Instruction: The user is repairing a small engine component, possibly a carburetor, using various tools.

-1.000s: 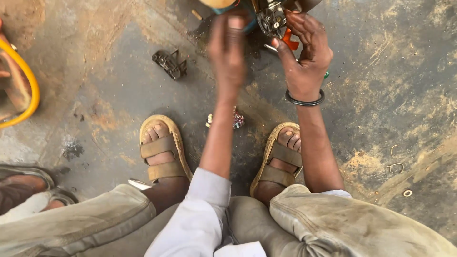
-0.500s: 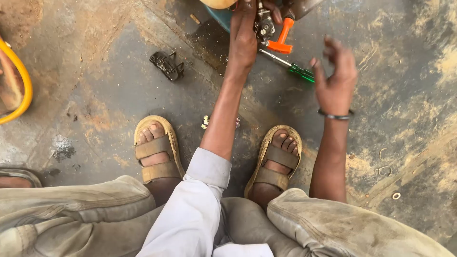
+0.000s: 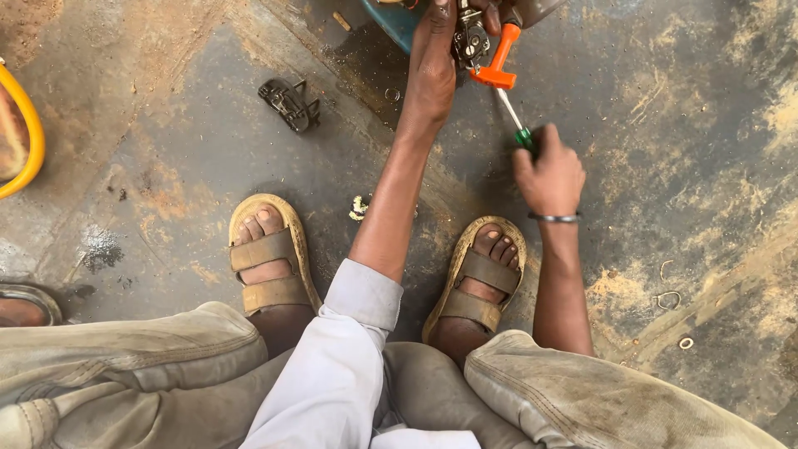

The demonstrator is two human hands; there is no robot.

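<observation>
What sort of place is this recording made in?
Probably a small repair workshop, worked at floor level: a stained, gritty concrete floor, a loose black metal part lying on it, and a green-handled screwdriver in the right hand.

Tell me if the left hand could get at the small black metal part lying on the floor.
Probably yes. The black metal part lies in the open on the floor beside the left hand, with nothing between them.

Floor (image 3: pixel 665 108) rough, stained matt concrete; beside the right hand (image 3: pixel 549 176), the screwdriver (image 3: pixel 514 116) shows a shiny metal shaft and glossy green plastic grip; wrist bangle (image 3: pixel 555 218) polished metal; sandals (image 3: pixel 270 258) worn, dusty.
</observation>
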